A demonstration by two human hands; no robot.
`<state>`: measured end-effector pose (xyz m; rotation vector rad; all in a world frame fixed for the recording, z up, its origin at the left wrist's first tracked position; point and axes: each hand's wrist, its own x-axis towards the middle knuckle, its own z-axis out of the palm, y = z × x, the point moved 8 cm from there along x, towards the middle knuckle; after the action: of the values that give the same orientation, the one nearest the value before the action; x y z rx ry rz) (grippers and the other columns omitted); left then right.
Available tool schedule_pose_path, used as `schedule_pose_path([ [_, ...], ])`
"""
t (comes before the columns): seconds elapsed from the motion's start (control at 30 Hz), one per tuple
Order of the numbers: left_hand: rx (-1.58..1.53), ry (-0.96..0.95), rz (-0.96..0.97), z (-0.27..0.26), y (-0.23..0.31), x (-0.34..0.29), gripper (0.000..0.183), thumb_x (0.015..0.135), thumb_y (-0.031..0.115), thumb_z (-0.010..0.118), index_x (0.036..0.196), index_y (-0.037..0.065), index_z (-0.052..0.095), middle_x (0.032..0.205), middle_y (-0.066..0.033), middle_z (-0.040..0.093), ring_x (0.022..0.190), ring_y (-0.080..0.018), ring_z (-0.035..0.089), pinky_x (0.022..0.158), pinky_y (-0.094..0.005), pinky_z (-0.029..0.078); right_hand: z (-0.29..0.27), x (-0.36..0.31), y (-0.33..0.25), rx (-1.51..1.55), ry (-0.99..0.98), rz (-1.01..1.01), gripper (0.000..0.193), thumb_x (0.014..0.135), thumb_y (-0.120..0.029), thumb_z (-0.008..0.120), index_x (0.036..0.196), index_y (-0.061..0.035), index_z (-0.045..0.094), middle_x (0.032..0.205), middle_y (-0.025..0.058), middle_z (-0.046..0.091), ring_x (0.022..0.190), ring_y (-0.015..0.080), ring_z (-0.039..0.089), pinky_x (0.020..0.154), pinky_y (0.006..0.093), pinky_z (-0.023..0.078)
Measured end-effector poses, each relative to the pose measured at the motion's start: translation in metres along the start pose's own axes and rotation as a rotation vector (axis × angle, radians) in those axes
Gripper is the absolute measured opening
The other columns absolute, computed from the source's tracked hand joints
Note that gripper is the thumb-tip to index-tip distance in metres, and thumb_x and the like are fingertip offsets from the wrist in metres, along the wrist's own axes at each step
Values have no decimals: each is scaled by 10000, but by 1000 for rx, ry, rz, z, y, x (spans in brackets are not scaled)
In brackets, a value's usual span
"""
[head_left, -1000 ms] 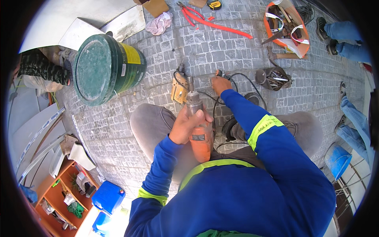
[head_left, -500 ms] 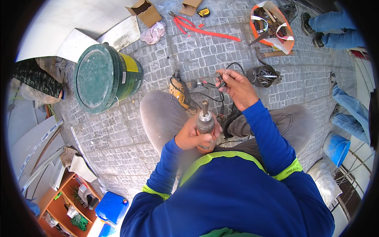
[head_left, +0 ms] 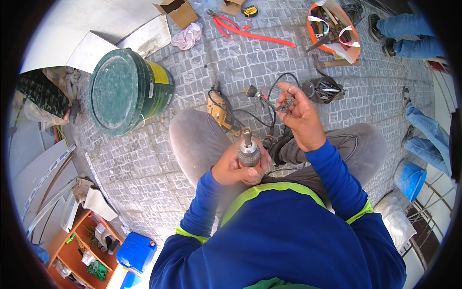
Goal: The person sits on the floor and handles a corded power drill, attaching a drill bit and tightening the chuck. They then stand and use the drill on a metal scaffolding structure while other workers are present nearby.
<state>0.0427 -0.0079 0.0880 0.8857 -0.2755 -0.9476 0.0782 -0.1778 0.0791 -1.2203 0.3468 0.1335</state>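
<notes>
My left hand (head_left: 230, 168) is wrapped around a power drill (head_left: 249, 158), held chuck up against my lap. A short metal bit with a hollow tip (head_left: 247, 136) stands upright in the drill's chuck. Over my right knee area, my right hand (head_left: 304, 120) is raised with fingers curled around small grey metal pieces (head_left: 288, 103); their exact kind is too small to tell. Just left of those fingers, a dark cable (head_left: 271, 113) and a small black-ended metal part (head_left: 251, 91) lie on the paving. A yellow power drill (head_left: 219, 111) lies beyond my left knee.
A lidded green bucket (head_left: 115, 94) stands at the left. Ahead lie red-handled pliers (head_left: 222, 21), a red strip (head_left: 264, 40), a tape measure (head_left: 250, 11) and a hammer (head_left: 332, 62). An orange tool bag (head_left: 355, 50) and a dark pouch (head_left: 313, 91) are to the right, near other people's legs (head_left: 409, 29).
My right hand has moved a little right and toward me, away from the black-ended metal part, and turned so the small metal pieces show. My left hand keeps holding the drill almost unmoved.
</notes>
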Motion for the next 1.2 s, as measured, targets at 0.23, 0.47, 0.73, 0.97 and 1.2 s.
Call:
schedule_pose_path([
  [0.23,6,99,26,-12,-4,3,491,865,322,715,1181,25,485,947,-93,619,948,-193,604,924,-382,477,-20,-3,24,-179,223,-54,496,857,31,667,1321,-56,514,981,-10,514,929,79,515,795,224,435],
  [0.47,-154,243,21,-43,-30,23,421,959,337,625,1196,16,490,942,-96,644,975,-206,624,892,-374,504,-9,-4,53,-349,16,106,300,1005,-261,581,1255,-97,559,967,-9,550,919,96,519,755,231,447],
  [0.73,-175,307,-9,-54,-37,20,440,966,374,601,1228,40,482,935,-124,655,979,-254,649,866,-382,528,10,-1,36,-1220,-42,-281,260,980,-245,598,1174,-77,635,1278,89,547,1189,207,500,1011,366,403],
  [0.97,-214,308,-66,-57,-45,24,365,992,301,578,1230,38,491,954,-95,654,985,-209,641,870,-366,531,10,1,47,-627,-196,117,272,995,-209,586,1194,-29,622,1262,70,578,1029,161,577,898,287,459],
  [1.2,-179,283,-68,-55,-40,27,368,992,307,575,1231,34,508,965,-89,650,947,-183,635,860,-347,527,25,-6,56,57,-352,310,337,1020,-127,507,1341,-27,480,1253,40,539,913,94,518,817,254,448],
])
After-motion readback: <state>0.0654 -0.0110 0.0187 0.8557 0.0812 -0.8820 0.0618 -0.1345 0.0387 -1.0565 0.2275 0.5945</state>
